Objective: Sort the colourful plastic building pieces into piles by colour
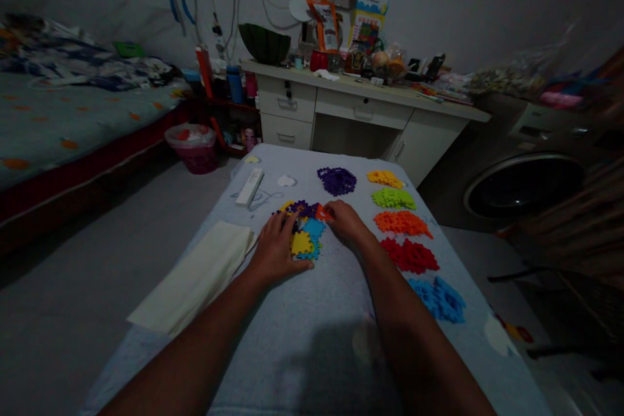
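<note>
Several toothed plastic building pieces in yellow, blue and purple are joined into a small assembly (302,245) at the middle of the cloth-covered table. My left hand (273,248) curls round its left side, thumb at the near edge and fingers on top at the far edge. At the assembly's far right corner, my right hand (345,222) pinches an orange toothed piece (320,212) against it. Whether that piece is locked in cannot be made out. Just beyond the hands lies a heap of purple pieces (337,181).
Heaps of yellow (385,178), green (392,198), orange (402,223), red (410,255) and blue pieces (437,298) line the table's right side. To the left lie a folded pale sheet (195,276) and a white oblong bar (249,188). A desk (287,101) stands beyond.
</note>
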Action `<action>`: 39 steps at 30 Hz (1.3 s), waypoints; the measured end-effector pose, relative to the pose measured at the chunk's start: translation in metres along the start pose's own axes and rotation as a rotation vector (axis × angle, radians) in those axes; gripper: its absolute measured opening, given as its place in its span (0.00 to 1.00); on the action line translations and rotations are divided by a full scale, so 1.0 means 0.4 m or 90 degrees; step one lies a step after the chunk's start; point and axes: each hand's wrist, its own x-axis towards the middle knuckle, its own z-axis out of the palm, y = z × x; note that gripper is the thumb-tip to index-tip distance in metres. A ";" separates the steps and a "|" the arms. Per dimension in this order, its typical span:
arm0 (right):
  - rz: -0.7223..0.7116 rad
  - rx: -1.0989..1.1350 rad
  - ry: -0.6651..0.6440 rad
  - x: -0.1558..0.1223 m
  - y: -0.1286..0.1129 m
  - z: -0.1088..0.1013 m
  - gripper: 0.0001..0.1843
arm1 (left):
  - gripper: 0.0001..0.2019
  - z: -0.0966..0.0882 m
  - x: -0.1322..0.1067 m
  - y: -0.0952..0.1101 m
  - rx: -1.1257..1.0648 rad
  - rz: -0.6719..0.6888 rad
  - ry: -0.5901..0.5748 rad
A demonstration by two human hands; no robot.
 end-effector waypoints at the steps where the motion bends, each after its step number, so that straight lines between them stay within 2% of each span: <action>1: 0.003 0.003 0.004 -0.002 0.002 -0.002 0.13 | 0.57 0.001 0.000 0.000 -0.001 0.001 0.001; 5: 0.014 -0.002 0.008 -0.010 0.006 -0.034 0.09 | 0.55 0.000 0.004 0.000 -0.013 0.014 -0.002; 10: 0.053 -0.002 0.020 -0.034 0.035 -0.113 0.05 | 0.52 -0.009 0.007 0.006 -0.023 0.016 -0.006; 15: 0.082 0.018 0.079 -0.089 0.121 -0.199 0.11 | 0.51 -0.009 0.006 0.005 -0.019 0.026 -0.016; 18: 0.161 -0.006 0.123 -0.126 0.176 -0.237 0.15 | 0.51 -0.002 0.006 0.000 -0.007 0.032 -0.012; 20: 0.210 -0.026 0.118 -0.146 0.201 -0.250 0.15 | 0.50 0.002 0.005 -0.003 -0.005 0.036 -0.005; 28: 0.230 -0.049 0.085 -0.163 0.225 -0.233 0.11 | 0.51 0.002 0.007 -0.006 -0.003 0.036 -0.009; 30: 0.251 -0.066 0.104 -0.161 0.230 -0.225 0.10 | 0.51 0.002 0.007 -0.007 -0.005 0.039 -0.009; 34: 0.278 -0.100 0.201 -0.159 0.237 -0.210 0.13 | 0.54 0.007 0.006 -0.013 -0.014 0.041 -0.003; 36: 0.260 -0.106 0.234 -0.155 0.226 -0.201 0.13 | 0.54 0.009 0.006 -0.015 -0.020 0.041 0.000; 39: 0.184 -0.070 0.220 -0.139 0.175 -0.177 0.12 | 0.54 0.007 0.007 -0.015 -0.027 0.030 -0.006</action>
